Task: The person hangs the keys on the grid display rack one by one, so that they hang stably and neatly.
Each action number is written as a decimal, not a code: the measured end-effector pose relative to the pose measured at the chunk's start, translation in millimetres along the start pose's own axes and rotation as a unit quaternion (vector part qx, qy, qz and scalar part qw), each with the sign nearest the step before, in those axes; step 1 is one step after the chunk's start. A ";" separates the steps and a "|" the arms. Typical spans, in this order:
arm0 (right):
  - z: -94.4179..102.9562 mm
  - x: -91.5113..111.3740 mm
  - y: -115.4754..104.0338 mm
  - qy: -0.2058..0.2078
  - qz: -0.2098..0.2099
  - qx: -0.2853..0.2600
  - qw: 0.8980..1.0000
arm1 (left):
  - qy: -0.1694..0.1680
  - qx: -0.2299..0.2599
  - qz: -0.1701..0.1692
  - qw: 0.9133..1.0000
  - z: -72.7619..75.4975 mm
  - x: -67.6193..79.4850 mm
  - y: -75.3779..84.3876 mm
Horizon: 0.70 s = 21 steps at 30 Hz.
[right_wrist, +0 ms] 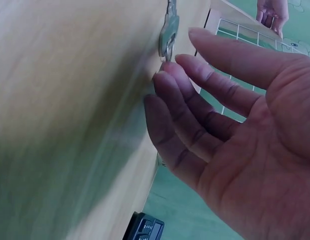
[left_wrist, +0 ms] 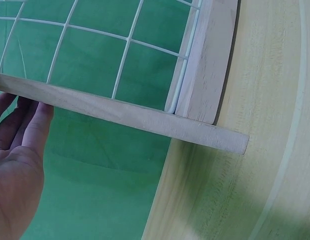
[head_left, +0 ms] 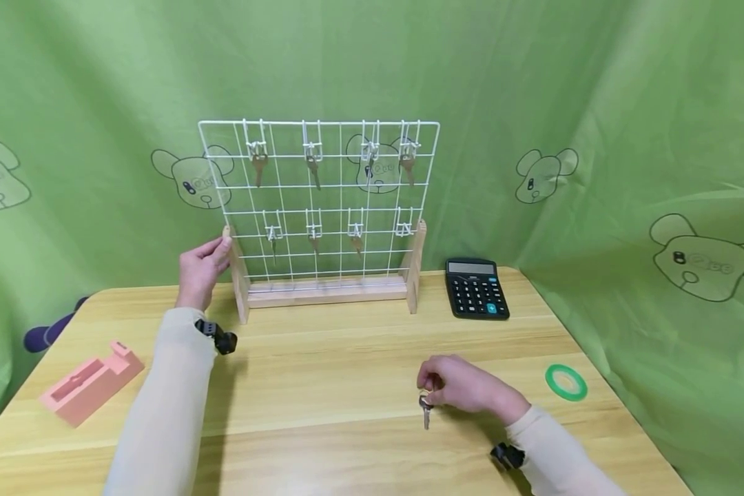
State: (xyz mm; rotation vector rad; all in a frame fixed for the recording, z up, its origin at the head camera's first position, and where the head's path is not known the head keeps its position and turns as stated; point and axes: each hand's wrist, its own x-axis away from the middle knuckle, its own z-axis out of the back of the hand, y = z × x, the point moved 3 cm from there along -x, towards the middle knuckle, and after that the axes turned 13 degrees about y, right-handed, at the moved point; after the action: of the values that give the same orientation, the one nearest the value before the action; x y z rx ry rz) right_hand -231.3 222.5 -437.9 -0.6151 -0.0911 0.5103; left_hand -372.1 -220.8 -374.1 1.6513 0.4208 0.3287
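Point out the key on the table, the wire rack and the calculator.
key [head_left: 426,411]: head view, on the blade below the right hand's fingers.
wire rack [head_left: 319,207]: head view, on the white grid's middle.
calculator [head_left: 476,293]: head view, on the keypad.

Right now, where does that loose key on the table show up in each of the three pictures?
Head: the key lies on the table, lower centre-right, at the right hand's fingertips.
Left wrist: not in view.
Right wrist: top centre, just beyond the fingertips.
Shared landmark: the white wire rack appears in all three.
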 end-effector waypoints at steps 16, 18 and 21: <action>-9.2 -1.5 3.6 -0.011 0.000 -0.030 1.000 | 0.001 -0.012 -0.004 1.000 -0.5 1.4 -0.4; -8.3 -2.0 3.6 -0.010 -0.002 -0.029 1.000 | 0.001 -0.011 -0.007 1.000 -0.4 1.2 -0.3; -6.7 -2.1 3.7 -0.009 0.000 -0.029 1.000 | 0.001 -0.008 -0.007 1.000 -0.5 1.6 0.2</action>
State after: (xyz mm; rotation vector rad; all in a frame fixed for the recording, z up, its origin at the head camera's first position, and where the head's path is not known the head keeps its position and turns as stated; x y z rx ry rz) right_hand -233.2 220.5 -445.4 -0.6665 -0.1235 0.5140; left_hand -370.9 -219.6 -373.9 1.6318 0.4290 0.3224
